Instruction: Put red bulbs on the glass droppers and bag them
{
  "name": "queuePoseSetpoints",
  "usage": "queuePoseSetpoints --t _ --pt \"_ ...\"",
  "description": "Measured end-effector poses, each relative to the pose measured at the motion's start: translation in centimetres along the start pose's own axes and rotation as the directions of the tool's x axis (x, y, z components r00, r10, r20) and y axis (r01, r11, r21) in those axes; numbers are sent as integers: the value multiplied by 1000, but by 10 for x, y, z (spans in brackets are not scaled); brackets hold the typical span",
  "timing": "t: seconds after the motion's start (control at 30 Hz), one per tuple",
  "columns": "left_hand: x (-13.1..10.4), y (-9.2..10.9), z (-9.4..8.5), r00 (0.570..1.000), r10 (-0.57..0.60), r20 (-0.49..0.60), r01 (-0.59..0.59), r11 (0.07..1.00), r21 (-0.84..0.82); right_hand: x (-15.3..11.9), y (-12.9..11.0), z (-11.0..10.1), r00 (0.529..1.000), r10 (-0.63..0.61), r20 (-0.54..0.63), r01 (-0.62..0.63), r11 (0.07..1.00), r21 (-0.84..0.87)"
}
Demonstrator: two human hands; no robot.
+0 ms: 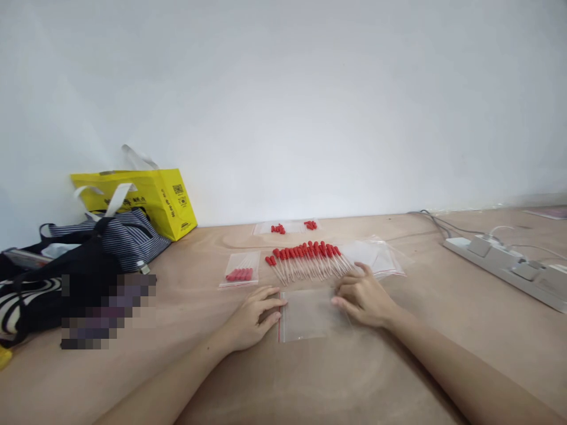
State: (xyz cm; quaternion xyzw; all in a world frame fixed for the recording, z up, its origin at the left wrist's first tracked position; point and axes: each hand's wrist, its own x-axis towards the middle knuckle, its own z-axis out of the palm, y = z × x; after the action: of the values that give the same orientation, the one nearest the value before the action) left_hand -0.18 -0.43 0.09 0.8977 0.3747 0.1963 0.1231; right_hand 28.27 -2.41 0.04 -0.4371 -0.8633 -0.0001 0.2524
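A clear zip bag [305, 316] lies flat on the table, its red-lined zip edge on the left. At that edge rests my left hand [254, 319], fingers stretched out, the tips touching the bag. Over the bag's right end is my right hand [364, 298], fingers apart and slightly bent, thumb on the plastic. Just beyond the bag, a row of droppers [305, 260] with red bulbs and thin clear stems lies side by side. Left of the row, a filled zip bag [241, 268] holds several droppers, bulbs towards me.
More clear bags [376, 257] are stacked beyond my right hand. Near the wall, another bag [292, 226] has red bulbs on it. A yellow bag [172, 200] and a striped bag [133, 236] stand left. At right lies a white power strip [505, 271] with cables.
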Motion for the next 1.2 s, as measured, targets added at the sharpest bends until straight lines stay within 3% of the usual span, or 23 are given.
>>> queuePoseSetpoints --t 0.07,0.13,0.27,0.4,0.67,0.83,0.93,1.2 --pt "0 0 0 1000 5 -8 -5 1000 -14 4 -2 4 987 59 -152 -62 998 -14" --pt "1 0 1 1000 14 -16 -14 1000 -17 10 -14 12 974 39 -225 -28 998 53" --pt "1 -1 3 999 -3 -50 1 1000 -30 22 -44 29 993 -107 -52 115 979 170" --pt "-2 -4 4 982 -114 -149 105 992 -66 25 -53 39 987 -116 112 90 972 219" --pt "-4 5 5 982 -174 -73 162 976 -142 23 -48 42 988 -83 133 49 969 243" --pt "-5 0 10 972 -185 -144 161 973 -164 24 -49 40 987 -90 132 56 969 241" --pt "-4 -2 12 975 -184 -123 165 974 -153 24 -49 39 982 -90 166 47 969 244" --pt "6 9 19 944 -326 -62 321 944 -77 25 -49 39 981 -83 174 38 969 245"
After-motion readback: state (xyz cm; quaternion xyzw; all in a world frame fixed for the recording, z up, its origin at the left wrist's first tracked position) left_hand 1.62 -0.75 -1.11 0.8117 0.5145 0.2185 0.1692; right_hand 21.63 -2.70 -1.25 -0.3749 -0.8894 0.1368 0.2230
